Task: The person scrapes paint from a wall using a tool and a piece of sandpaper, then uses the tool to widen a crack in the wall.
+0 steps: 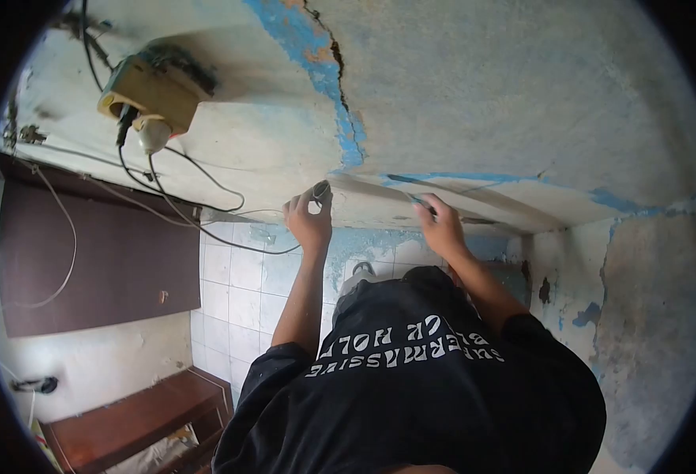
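Observation:
My left hand [308,224] is raised in front of the wall, its fingers curled round a small dark grey, hollow, rolled-looking piece [321,190]. To the right, my right hand [442,229] is closed in a pinch on a thin bluish-green piece [417,201], whose kind I cannot tell. Its tip overlaps the pale wall [372,201] in this view. Flaking blue paint [443,177] runs along the wall just beyond both hands. Above them, a jagged dark crack [337,55] cuts through a blue strip.
A yellowish socket box [152,93] with a white plug [153,136] and dark cables hangs at upper left. One cable [245,246] reaches close to my left wrist. A brown panel [99,245] and a reddish-brown wooden piece [135,419] stand at left. White tiles [241,272] lie below.

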Available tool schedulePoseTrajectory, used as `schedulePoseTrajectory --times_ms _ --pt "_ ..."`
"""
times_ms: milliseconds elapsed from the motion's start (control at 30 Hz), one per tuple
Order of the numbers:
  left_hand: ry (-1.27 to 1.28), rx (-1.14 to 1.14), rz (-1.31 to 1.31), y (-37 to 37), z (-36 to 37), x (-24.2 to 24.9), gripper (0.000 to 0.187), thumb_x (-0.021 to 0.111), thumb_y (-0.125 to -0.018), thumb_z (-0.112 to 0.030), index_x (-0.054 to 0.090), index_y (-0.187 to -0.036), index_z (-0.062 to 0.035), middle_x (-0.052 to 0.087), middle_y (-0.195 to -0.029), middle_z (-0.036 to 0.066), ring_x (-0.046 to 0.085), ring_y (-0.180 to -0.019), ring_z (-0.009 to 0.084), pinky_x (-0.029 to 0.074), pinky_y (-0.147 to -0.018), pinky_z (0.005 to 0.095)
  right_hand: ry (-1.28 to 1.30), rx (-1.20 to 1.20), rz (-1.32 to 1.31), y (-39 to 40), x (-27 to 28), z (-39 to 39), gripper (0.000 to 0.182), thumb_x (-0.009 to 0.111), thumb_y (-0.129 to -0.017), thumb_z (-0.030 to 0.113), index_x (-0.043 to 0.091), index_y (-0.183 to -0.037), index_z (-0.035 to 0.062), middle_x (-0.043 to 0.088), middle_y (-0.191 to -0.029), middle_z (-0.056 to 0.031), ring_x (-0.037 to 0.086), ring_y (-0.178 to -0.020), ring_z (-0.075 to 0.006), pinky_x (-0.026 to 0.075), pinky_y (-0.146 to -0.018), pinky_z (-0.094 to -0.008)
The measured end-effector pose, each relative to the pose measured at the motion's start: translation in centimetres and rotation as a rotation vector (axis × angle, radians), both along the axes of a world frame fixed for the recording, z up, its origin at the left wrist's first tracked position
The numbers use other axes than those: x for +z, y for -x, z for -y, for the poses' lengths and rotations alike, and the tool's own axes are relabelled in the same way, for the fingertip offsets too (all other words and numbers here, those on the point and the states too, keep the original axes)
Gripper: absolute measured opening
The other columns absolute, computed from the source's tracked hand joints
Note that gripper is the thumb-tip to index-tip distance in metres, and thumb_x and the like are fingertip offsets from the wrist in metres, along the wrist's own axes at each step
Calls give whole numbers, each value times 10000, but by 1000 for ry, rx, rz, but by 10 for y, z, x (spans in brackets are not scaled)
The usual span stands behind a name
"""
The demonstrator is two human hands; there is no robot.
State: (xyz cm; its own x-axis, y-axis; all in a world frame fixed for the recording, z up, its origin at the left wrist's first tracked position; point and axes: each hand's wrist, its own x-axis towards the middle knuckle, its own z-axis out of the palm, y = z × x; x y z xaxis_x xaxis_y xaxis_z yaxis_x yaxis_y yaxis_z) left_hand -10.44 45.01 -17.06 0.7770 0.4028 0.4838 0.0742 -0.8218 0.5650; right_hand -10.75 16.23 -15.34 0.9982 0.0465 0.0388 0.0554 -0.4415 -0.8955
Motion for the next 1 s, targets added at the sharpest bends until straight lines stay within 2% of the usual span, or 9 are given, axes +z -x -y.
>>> schedulePoseTrajectory --times_ms 67,200,333,433,567,633,767,967,1000 --pt "29 -12 -21 0 -5 1 242 859 -838 -263 809 -1053 -165 739 -974 32 636 -1034 308 476 -904 467 -5 9 88 -1 2 -31 307 682 -1011 249 711 -1209 15 764 -1033 -224 749 -966 -396 567 -827 -424" --pt "-24 -76 -8 -9 -24 12 258 861 -837 -257 804 -1073 -170 735 -995 29 631 -1056 305 465 -923 476 -72 -102 -8 18 -2 -20 313 685 -1016 264 719 -1229 37 768 -1020 -218 752 -938 -388 570 -816 -423" --pt "-25 -145 -32 -17 -40 8 283 864 -835 -256 788 -1086 -148 730 -1010 24 625 -1079 305 453 -935 488 34 -109 -43 15 -6 -20 305 686 -1016 254 717 -1228 38 768 -999 -217 756 -916 -373 570 -802 -416" --pt "-10 -173 -27 -25 -40 0 295 866 -832 -257 779 -1085 -135 729 -1012 23 624 -1087 304 449 -932 490 70 -39 14 13 -6 -48 313 683 -1016 261 713 -1230 35 764 -1005 -223 754 -916 -383 571 -796 -417" --pt "-3 -170 -32 -22 -45 -2 302 867 -824 -256 774 -1087 -140 731 -1016 20 621 -1094 300 444 -923 491 34 -207 135 25 -16 -30 309 676 -1015 268 716 -1217 37 751 -1014 -243 737 -924 -420 566 -804 -415" --pt "-4 -170 -24 -22 -43 2 301 866 -823 -257 774 -1085 -139 731 -1009 20 621 -1090 301 443 -916 492 39 -220 -46 28 -7 -23 324 675 -1012 280 711 -1231 44 750 -1025 -248 729 -948 -437 564 -815 -426" --pt "-11 -170 -48 -21 -40 -2 297 866 -822 -259 778 -1079 -139 731 -1006 15 624 -1085 300 441 -911 487 83 -249 -35 33 -20 -28 350 678 -1011 312 711 -1236 47 747 -1013 -258 719 -921 -451 558 -819 -443" --pt "-12 -168 -30 -24 -37 -3 273 863 -830 -261 782 -1059 -137 733 -1004 13 627 -1081 302 441 -905 492 46 -133 -120 20 7 -17 333 683 -1010 290 712 -1216 30 742 -947 -248 717 -875 -445 552 -789 -461" --pt "-2 -165 -19 -22 -36 -3 266 861 -835 -265 783 -1057 -140 732 -1000 14 627 -1082 303 440 -904 495 56 -122 0 18 1 -30 323 683 -1008 282 715 -1210 32 744 -939 -240 726 -879 -428 554 -788 -456"
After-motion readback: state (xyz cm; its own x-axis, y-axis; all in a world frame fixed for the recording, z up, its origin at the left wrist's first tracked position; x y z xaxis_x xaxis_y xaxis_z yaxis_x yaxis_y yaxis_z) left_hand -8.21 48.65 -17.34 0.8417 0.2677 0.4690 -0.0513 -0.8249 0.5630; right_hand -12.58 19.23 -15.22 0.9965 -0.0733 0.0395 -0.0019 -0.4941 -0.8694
